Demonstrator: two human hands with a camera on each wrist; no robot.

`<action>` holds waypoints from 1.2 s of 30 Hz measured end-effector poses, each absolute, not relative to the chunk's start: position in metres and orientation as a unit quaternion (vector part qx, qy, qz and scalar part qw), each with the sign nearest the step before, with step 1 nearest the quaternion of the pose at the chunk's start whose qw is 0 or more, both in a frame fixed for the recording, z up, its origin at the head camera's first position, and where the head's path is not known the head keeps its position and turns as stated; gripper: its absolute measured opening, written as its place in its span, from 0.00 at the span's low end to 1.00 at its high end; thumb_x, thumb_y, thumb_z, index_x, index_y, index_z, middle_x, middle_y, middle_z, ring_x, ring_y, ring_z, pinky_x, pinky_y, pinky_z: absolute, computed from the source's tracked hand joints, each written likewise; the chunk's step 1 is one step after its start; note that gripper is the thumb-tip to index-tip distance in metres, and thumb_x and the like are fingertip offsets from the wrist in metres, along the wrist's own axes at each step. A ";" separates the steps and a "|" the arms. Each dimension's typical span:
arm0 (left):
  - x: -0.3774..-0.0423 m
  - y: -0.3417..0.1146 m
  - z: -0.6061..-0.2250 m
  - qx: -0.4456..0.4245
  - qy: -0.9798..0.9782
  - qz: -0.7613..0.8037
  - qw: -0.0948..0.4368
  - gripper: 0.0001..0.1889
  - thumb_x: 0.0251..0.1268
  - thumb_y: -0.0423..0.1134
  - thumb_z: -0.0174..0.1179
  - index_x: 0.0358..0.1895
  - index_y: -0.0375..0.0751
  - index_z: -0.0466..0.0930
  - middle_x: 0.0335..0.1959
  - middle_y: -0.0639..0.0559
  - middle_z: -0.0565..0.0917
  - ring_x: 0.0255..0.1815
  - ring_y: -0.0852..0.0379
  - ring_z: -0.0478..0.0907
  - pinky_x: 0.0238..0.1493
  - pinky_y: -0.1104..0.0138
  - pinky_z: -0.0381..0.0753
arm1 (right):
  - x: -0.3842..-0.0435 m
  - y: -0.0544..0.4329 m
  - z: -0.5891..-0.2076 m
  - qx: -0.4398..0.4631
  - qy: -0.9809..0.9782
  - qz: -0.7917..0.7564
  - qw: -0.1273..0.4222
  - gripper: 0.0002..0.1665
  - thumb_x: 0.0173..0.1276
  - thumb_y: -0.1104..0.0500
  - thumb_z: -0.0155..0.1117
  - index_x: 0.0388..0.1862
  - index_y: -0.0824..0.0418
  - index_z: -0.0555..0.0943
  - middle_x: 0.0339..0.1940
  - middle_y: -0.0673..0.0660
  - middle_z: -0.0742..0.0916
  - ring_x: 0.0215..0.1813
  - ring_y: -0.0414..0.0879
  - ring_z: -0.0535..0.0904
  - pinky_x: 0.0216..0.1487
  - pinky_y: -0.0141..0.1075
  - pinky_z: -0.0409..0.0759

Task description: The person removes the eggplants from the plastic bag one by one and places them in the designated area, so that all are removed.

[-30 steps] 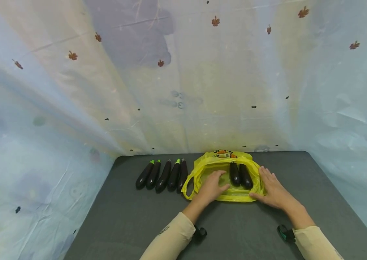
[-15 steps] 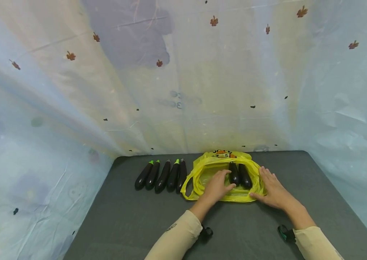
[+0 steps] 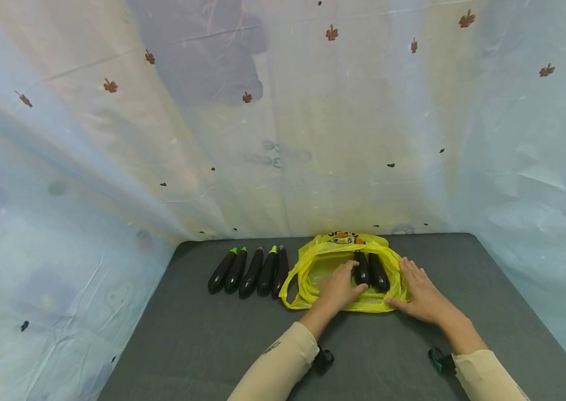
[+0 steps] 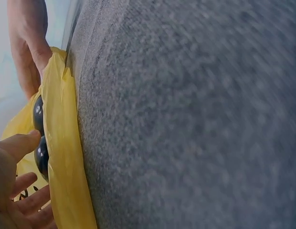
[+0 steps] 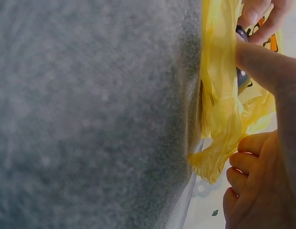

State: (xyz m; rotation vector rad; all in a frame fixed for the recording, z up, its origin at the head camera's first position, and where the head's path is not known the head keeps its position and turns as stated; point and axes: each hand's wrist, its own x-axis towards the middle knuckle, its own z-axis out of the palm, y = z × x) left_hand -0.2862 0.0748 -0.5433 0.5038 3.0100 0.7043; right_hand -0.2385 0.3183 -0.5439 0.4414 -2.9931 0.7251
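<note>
A yellow plastic bag (image 3: 308, 262) lies on its side with its mouth facing me. Inside it, toward the right, two dark eggplants sit side by side: a left eggplant (image 3: 362, 272) and a right eggplant (image 3: 379, 273). My left hand (image 3: 335, 288) reaches into the mouth, fingers and thumb spread, at the left eggplant; in the left wrist view the thumb (image 4: 21, 144) lies close to or against the eggplants. My right hand (image 3: 423, 296) rests its extended fingers along the bag's right side, thumb at the lower rim. In the right wrist view, the bag partly hides the eggplants.
Several more eggplants (image 3: 250, 273) lie in a row left of the bag, the rightmost almost touching a bag handle (image 3: 289, 289). The dark grey table (image 3: 203, 345) meets a patterned plastic sheet (image 3: 283, 189) at its back edge.
My left hand has moved right within the bag's mouth, from a gap beside the left eggplant up to it. The right hand and the eggplants show no clear movement.
</note>
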 end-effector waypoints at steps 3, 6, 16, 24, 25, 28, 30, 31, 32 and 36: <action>-0.287 0.079 -0.543 0.151 0.965 0.216 -0.007 0.36 0.69 0.64 0.71 0.77 0.64 0.72 0.67 0.59 0.83 0.54 0.58 0.86 0.40 0.61 0.85 | -0.238 0.318 -0.543 0.144 -0.961 0.236 0.015 0.73 0.68 0.35 0.76 0.87 0.76 0.45 0.86 0.79 0.53 0.86 0.76 0.47 0.84 0.68 0.43; -0.287 0.082 -0.543 0.140 0.967 0.212 -0.013 0.38 0.67 0.66 0.72 0.77 0.63 0.72 0.66 0.59 0.84 0.55 0.57 0.86 0.40 0.59 0.86 | -0.239 0.319 -0.542 0.144 -0.961 0.237 0.013 0.73 0.69 0.34 0.76 0.87 0.76 0.45 0.86 0.79 0.53 0.86 0.76 0.47 0.85 0.67 0.42; -0.288 0.089 -0.546 0.127 0.971 0.201 -0.028 0.41 0.64 0.67 0.73 0.78 0.63 0.72 0.66 0.58 0.85 0.60 0.53 0.84 0.47 0.57 0.87 | -0.238 0.321 -0.542 0.142 -0.962 0.233 0.012 0.72 0.69 0.34 0.75 0.87 0.75 0.45 0.87 0.77 0.53 0.86 0.75 0.46 0.85 0.66 0.43; -0.288 0.089 -0.548 0.129 0.966 0.219 -0.037 0.38 0.65 0.64 0.74 0.77 0.62 0.73 0.62 0.59 0.87 0.56 0.54 0.84 0.45 0.58 0.86 | -0.237 0.321 -0.541 0.138 -0.962 0.235 0.011 0.72 0.69 0.34 0.75 0.87 0.75 0.45 0.87 0.77 0.53 0.86 0.75 0.47 0.85 0.67 0.44; -0.288 0.088 -0.548 0.129 0.966 0.221 -0.037 0.38 0.66 0.64 0.74 0.77 0.62 0.73 0.62 0.58 0.87 0.56 0.53 0.84 0.45 0.58 0.86 | -0.237 0.321 -0.541 0.138 -0.962 0.236 0.011 0.72 0.69 0.34 0.75 0.87 0.75 0.45 0.87 0.77 0.53 0.86 0.75 0.47 0.85 0.67 0.43; -0.288 0.087 -0.549 0.131 0.965 0.223 -0.035 0.37 0.68 0.62 0.73 0.78 0.61 0.73 0.62 0.57 0.87 0.57 0.53 0.84 0.45 0.58 0.87 | -0.236 0.321 -0.541 0.138 -0.962 0.236 0.010 0.72 0.69 0.34 0.75 0.87 0.76 0.45 0.87 0.78 0.53 0.86 0.75 0.46 0.85 0.66 0.42; -0.287 0.086 -0.549 0.132 0.966 0.221 -0.033 0.36 0.71 0.61 0.71 0.78 0.60 0.72 0.61 0.56 0.87 0.57 0.52 0.84 0.45 0.58 0.87 | -0.236 0.321 -0.541 0.139 -0.962 0.237 0.010 0.72 0.69 0.35 0.75 0.87 0.76 0.45 0.87 0.78 0.53 0.86 0.75 0.47 0.85 0.66 0.42; -0.287 0.085 -0.550 0.134 0.965 0.222 -0.034 0.35 0.71 0.59 0.71 0.78 0.60 0.72 0.61 0.56 0.88 0.57 0.52 0.85 0.45 0.58 0.87 | -0.236 0.321 -0.541 0.139 -0.962 0.237 0.010 0.72 0.69 0.35 0.75 0.87 0.76 0.45 0.87 0.78 0.53 0.86 0.75 0.47 0.85 0.66 0.42; -0.287 0.084 -0.550 0.136 0.965 0.223 -0.034 0.35 0.72 0.58 0.71 0.78 0.59 0.72 0.61 0.55 0.88 0.57 0.52 0.85 0.45 0.58 0.87 | -0.236 0.321 -0.541 0.139 -0.962 0.236 0.011 0.72 0.69 0.35 0.75 0.87 0.76 0.46 0.87 0.78 0.53 0.86 0.75 0.47 0.85 0.66 0.42; -0.286 0.079 -0.549 0.148 0.958 0.242 -0.032 0.34 0.73 0.54 0.70 0.78 0.55 0.73 0.61 0.53 0.88 0.55 0.51 0.86 0.44 0.58 0.87 | -0.236 0.320 -0.541 0.144 -0.960 0.237 0.019 0.72 0.69 0.35 0.76 0.87 0.76 0.47 0.86 0.78 0.54 0.86 0.75 0.48 0.85 0.67 0.43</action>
